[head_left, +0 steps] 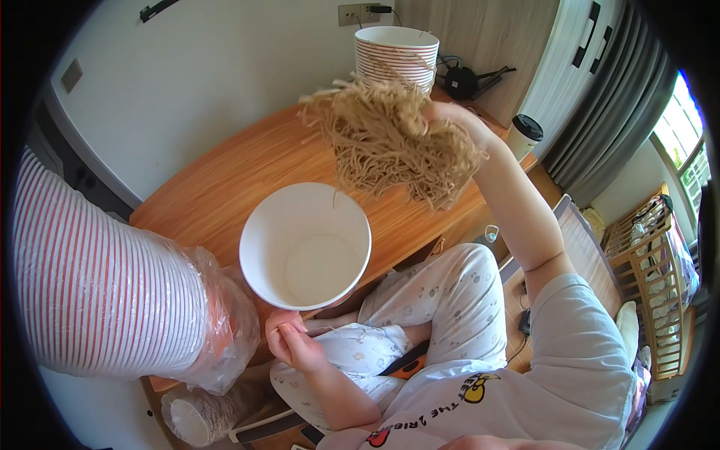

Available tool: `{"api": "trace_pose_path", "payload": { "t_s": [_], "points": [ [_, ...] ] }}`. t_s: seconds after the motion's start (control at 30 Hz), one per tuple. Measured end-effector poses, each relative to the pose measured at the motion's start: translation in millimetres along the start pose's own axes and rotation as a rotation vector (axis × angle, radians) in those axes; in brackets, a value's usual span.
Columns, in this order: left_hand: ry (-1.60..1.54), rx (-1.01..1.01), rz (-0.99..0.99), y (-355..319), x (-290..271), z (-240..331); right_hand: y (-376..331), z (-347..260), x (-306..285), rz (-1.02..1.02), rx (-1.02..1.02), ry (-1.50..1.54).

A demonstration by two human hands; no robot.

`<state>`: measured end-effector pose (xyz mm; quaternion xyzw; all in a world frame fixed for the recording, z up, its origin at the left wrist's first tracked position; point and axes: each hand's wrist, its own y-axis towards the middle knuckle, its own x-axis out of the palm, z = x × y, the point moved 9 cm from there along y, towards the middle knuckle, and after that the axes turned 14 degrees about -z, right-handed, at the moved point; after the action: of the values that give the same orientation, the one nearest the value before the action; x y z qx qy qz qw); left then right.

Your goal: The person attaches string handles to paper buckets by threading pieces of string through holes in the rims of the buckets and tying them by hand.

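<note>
My right hand (456,122) is raised over the table, closed around a big loose clump of tan shredded-paper strands (397,146); loose ends hang from it. Below and to the left, a wide white paper tub (306,240) stands near the table's front edge, its mouth up and its inside bare. Just in front of that tub's near rim is my left hand (294,343), fingers curled and pressed together. Whether it grips the rim or a small strand does not show. A stack of red-striped tubs (396,56) stands at the back, with tan strands over its side.
A long stack of red-striped tubs (112,277) in clear plastic fills the left side. Bagged white cups (199,416) lie below it. A lidded cup (525,135) and a black device with antennas (461,81) stand near the back right of the wooden table (217,169).
</note>
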<state>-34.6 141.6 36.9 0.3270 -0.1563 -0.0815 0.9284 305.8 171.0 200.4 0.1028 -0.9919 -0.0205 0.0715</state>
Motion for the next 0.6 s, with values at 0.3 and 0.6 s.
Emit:
{"api": "trace_pose_path", "payload": {
  "t_s": [0.3,0.6],
  "points": [
    [-0.006,-0.026,-0.009,2,4,-1,-18,14,9,-0.021,-0.059,0.185],
    [0.014,-0.010,-0.023,3,5,0,-23,12,16,-0.042,-0.102,0.251]
  ]
}}
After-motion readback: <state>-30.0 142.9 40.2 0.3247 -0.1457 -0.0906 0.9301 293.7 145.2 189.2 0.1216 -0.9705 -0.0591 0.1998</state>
